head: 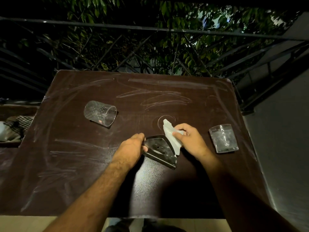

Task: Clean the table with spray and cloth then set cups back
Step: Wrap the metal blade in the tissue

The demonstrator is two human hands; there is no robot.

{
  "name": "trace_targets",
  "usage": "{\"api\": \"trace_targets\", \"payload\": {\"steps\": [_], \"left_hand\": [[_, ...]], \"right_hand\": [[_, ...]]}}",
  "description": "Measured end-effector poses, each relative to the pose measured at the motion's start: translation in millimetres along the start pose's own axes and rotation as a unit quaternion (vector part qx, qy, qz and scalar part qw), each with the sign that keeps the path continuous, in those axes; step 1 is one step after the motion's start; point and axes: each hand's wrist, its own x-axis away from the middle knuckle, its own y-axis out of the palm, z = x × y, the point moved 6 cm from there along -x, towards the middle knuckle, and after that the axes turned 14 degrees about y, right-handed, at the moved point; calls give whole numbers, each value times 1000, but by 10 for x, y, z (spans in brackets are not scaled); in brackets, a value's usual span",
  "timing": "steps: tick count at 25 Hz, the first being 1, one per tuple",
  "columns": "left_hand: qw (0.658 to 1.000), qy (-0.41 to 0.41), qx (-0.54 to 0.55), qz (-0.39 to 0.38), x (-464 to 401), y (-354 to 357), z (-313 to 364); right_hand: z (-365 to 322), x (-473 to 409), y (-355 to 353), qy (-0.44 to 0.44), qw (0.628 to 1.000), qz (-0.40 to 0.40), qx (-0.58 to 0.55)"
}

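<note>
A dark brown table (83, 164) carries pale wipe streaks. My left hand (132, 146) grips the left edge of a black napkin holder (160, 150) that stands near the table's middle. My right hand (189, 138) pinches a white tissue (170, 134) at the holder's right end, partly inside it. One clear glass cup (100, 115) lies on its side at the left, mouth facing right. A second clear glass cup (224, 138) stands upright to the right of my right hand. No spray bottle is in view.
A black metal railing (150, 29) with leafy branches behind it runs past the table's far edge. A grey wall (284, 131) stands close on the right. A patterned cloth bundle (18, 124) lies off the table's left side.
</note>
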Motion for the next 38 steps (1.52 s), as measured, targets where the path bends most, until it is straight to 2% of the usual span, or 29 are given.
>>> {"api": "trace_targets", "payload": {"steps": [4, 6, 8, 9, 10, 11, 12, 14, 16, 19, 25, 28, 30, 33, 38], "left_hand": [[1000, 20, 3, 15, 41, -14, -9], [999, 33, -1, 23, 27, -5, -18], [998, 48, -19, 23, 33, -12, -62], [997, 61, -35, 12, 37, -5, -84], [996, 77, -50, -4, 13, 11, -78], [994, 85, -64, -13, -7, 12, -101], [994, 85, -72, -17, 18, -7, -118], [993, 91, -78, -12, 8, 5, -52], [989, 112, -97, -20, -5, 63, -16], [984, 130, -119, -38, 4, 170, 30], [982, 142, -122, -25, -33, 148, -16], [983, 144, -114, -15, -53, 137, -37], [982, 144, -118, -13, -61, 144, -47], [982, 142, -122, -10, -69, 156, -64], [982, 140, -124, -4, -56, 168, -73]], "right_hand": [[-302, 245, -185, -68, 992, 105, -37], [-525, 433, -13, -124, 990, 66, 27], [-654, 659, 38, -215, 966, 22, 140], [-618, 657, -248, -247, 950, 89, 170], [-522, 592, -744, -246, 936, 188, 169], [-297, 463, -1293, -195, 929, 276, 149], [-25, 348, -1686, -105, 933, 311, 145], [611, 220, -2002, 109, 954, 254, 119], [923, 90, -1757, 203, 953, 190, 118], [1006, 59, -1500, 199, 949, 221, 102], [1025, 190, -1008, 150, 946, 287, -18], [950, 175, -849, 120, 944, 304, -32], [955, 132, -779, 93, 947, 307, -31], [972, 138, -738, 92, 946, 301, -77], [941, 206, -728, 90, 948, 291, -87]]}}
